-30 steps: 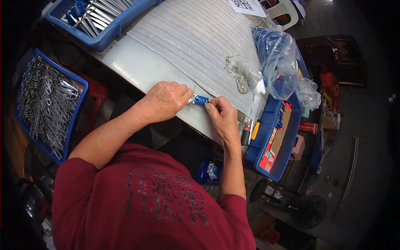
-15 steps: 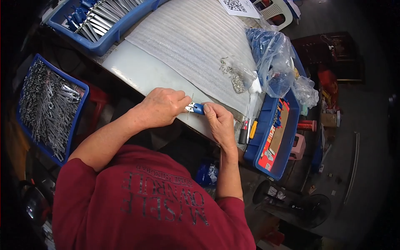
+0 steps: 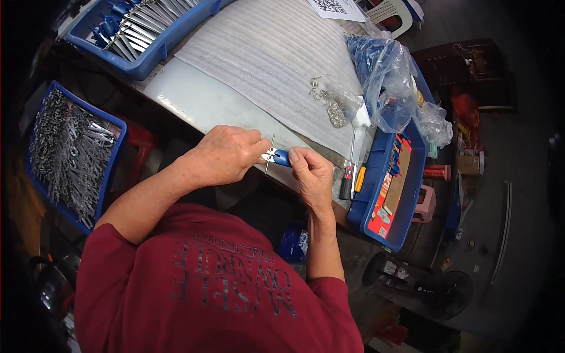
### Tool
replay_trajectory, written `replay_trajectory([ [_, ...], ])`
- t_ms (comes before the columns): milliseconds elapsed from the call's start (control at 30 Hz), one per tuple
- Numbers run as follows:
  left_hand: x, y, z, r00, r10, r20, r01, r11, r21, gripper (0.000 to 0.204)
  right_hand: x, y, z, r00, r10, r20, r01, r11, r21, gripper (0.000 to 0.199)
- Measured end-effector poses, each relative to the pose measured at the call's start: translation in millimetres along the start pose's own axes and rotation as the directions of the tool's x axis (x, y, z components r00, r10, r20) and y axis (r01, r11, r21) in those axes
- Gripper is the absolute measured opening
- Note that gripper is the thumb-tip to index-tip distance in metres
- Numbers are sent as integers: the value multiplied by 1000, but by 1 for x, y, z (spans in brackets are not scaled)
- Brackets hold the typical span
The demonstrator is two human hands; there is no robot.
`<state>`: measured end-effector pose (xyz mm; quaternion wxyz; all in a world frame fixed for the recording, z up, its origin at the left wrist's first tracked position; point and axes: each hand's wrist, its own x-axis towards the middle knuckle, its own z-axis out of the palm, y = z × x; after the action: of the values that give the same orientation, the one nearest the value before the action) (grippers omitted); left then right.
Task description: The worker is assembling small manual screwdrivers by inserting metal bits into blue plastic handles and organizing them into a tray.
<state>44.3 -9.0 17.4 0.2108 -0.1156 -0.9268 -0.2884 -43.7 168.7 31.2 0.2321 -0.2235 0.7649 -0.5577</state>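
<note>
Over the table's near edge, my left hand point(image 3: 226, 154) and my right hand point(image 3: 312, 176) hold one small part between them, a silvery metal piece with a blue plastic end point(image 3: 281, 157). The left fingers are closed on the metal side and hide most of it. Thumb and fingers of the right hand pinch the blue end. A thin metal pin point(image 3: 269, 166) sticks out crosswise on both sides of the metal piece. Some small metal pieces point(image 3: 335, 112) lie beyond the hands on the foam sheet, partly in a clear bag.
White foam sheeting point(image 3: 253, 65) covers much of the table. Blue bins stand around: one with metal strips point(image 3: 138, 35) at far left, one with metal parts point(image 3: 70, 153) at left, a third point(image 3: 403, 229) at right. Screwdrivers point(image 3: 359, 179) and clear plastic bags point(image 3: 385, 82) lie nearby.
The view has shifted slightly. Both hands keep the same grip on the part, and the part itself looks almost unmoved.
</note>
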Motion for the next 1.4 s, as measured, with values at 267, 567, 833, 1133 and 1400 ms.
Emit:
replay_trajectory([
  [267,1,9,-2,998,-3,-58,9,995,104,13,2,11,4,996,-60,-63,58,998,-30,23],
  [567,0,7,-4,999,40,-9,-40,999,37,15,-1,5,2,995,-99,31,98,994,45,23],
  [833,1,7,-1,995,33,-94,-22,992,124,13,4,5,2,946,-281,-159,250,950,-189,18],
  [1133,-1,7,5,998,30,-63,-17,981,195,13,1,-14,4,846,-523,103,407,511,-757,18],
  [1400,-1,7,10,999,40,-12,-36,967,254,12,5,-16,1,894,-401,202,389,468,-794,21],
])
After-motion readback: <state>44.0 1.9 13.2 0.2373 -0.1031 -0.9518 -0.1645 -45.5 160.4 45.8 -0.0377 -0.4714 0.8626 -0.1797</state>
